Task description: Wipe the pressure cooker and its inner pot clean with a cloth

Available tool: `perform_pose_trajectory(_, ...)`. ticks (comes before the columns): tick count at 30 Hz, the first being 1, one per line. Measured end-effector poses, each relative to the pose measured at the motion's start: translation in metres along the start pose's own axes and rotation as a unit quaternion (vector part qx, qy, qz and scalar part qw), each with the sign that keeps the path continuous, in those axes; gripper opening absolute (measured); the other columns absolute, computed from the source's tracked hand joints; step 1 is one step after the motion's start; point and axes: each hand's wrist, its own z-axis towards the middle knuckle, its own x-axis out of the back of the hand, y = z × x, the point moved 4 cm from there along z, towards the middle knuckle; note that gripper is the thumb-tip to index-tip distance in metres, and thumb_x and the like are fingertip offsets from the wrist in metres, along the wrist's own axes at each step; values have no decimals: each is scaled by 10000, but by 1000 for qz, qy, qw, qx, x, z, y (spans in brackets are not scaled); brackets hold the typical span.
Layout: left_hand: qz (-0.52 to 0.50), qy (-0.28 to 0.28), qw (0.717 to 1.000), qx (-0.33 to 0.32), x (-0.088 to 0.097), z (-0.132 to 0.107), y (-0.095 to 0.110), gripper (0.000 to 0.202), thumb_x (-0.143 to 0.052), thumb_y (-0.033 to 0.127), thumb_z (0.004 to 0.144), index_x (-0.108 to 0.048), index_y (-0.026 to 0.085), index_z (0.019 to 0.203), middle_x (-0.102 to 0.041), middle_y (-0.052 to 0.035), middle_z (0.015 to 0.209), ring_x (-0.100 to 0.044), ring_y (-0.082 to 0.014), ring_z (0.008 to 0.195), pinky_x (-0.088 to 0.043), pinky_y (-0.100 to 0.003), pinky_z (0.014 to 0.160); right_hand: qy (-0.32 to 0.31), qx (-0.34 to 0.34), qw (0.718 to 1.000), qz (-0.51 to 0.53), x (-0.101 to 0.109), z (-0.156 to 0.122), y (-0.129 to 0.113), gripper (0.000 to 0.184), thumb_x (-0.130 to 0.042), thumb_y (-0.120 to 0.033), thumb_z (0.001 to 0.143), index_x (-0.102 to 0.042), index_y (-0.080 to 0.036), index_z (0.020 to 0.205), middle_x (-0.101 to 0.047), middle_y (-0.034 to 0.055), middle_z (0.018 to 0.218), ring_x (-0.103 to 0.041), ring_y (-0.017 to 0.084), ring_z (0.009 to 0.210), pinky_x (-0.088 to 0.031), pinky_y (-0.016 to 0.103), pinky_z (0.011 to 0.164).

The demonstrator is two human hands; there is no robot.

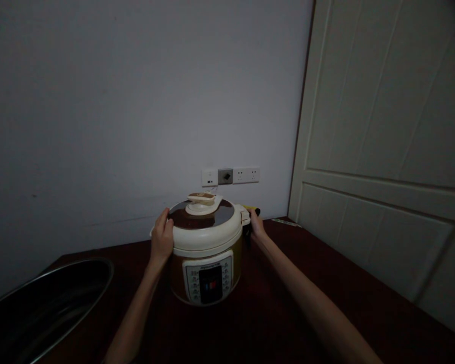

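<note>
An electric pressure cooker [207, 240] is upright in front of me, its cream lid rim closed and its control panel [209, 278] facing me. The lid handle [200, 197] on top is cream with a brown inlay. My left hand [162, 236] grips the left side at the lid rim, thumb near the top edge. On the other side, my right hand [256, 225] is closed around the side handle; its fingers are partly hidden. Beside that hand pokes out a small yellow-and-black object [255, 210], too little of it visible to name. Whether the cooker's base touches the tabletop, I cannot tell.
The cooker is over a dark red tabletop [288, 263]. A large dark bowl-like vessel [108, 265] stands at the lower left. Wall sockets [246, 175] sit behind the cooker. A thin patterned strip [286, 222] lies at the back right, near a white panelled door [364, 177].
</note>
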Motion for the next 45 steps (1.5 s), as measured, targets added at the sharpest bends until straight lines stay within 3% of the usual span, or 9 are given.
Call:
perform_pose_trajectory(8,9,-5,1000,-3,0,0,1,503,-396,323,810,-550,99,1233,-515,-136,1332,-440,-240,1259,-275,-396,1095,99,-22,995,-1,12,-68,3,472,-466,-501,759,-636,-103,946,-699,107,881,-646,240,829,-507,283,638)
perform_pose_trajectory(15,11,-25,1000,8,1,0,5,532,-392,316,829,-497,73,1290,-448,-149,1389,-383,-240,1304,-237,-397,1113,5,65,995,-75,4,-134,2,558,-399,-543,848,-583,-131,1176,-654,143,1115,-585,274,1076,-490,396,871)
perform_pose_trajectory(20,-18,-31,999,38,1,0,6,554,-410,316,835,-443,79,1335,-381,-138,1436,-329,-227,1337,-192,-387,1128,-52,163,979,-114,5,-169,-3,523,-401,-435,895,-480,-150,1326,-516,121,1328,-383,257,1304,-302,459,1084)
perform_pose_trajectory(27,-121,-3,990,76,16,3,11,506,-422,376,831,-540,113,1246,-478,-126,1370,-381,-240,1305,-292,-385,1087,-135,384,891,-201,7,-197,-6,619,-418,-130,843,-281,-212,1440,-333,69,1465,-286,225,1358,-324,473,1081)
perform_pose_trajectory(30,-139,-18,990,-22,26,-9,33,476,-487,310,780,-570,136,1216,-514,-99,1343,-401,-252,1290,-295,-407,1086,-178,458,836,-244,3,-203,-18,726,-434,-57,758,-253,-183,1449,-338,93,1461,-274,239,1362,-323,486,1076)
perform_pose_trajectory(34,-103,-156,956,-225,34,-45,82,458,-476,148,720,-621,197,1152,-539,-53,1322,-411,-244,1284,-261,-438,1105,-304,511,763,-254,-15,-214,-46,730,-499,-99,685,-351,-112,1400,-422,149,1402,-335,286,1328,-298,509,1078)
perform_pose_trajectory(39,8,-341,917,-207,45,-92,105,647,-500,127,724,-421,227,1358,-442,-78,1406,-394,-238,1294,-289,-454,1085,-335,365,862,-109,-30,-209,-95,311,-438,-191,860,-568,-175,1142,-635,104,1125,-578,207,1062,-454,380,938)
perform_pose_trajectory(42,53,-349,929,-109,49,-107,100,602,-621,238,715,-473,209,1298,-521,-106,1327,-504,-253,1183,-391,-436,1005,-337,318,883,-78,-38,-213,-117,171,-431,-266,896,-579,-182,919,-616,62,906,-583,177,864,-480,327,803)
perform_pose_trajectory(45,34,-307,951,-10,55,-107,93,323,-642,331,719,-628,158,992,-682,-72,965,-629,-211,858,-510,-344,774,-358,327,870,-85,-41,-219,-127,122,-476,-293,878,-529,-183,883,-557,44,869,-547,166,822,-464,303,760)
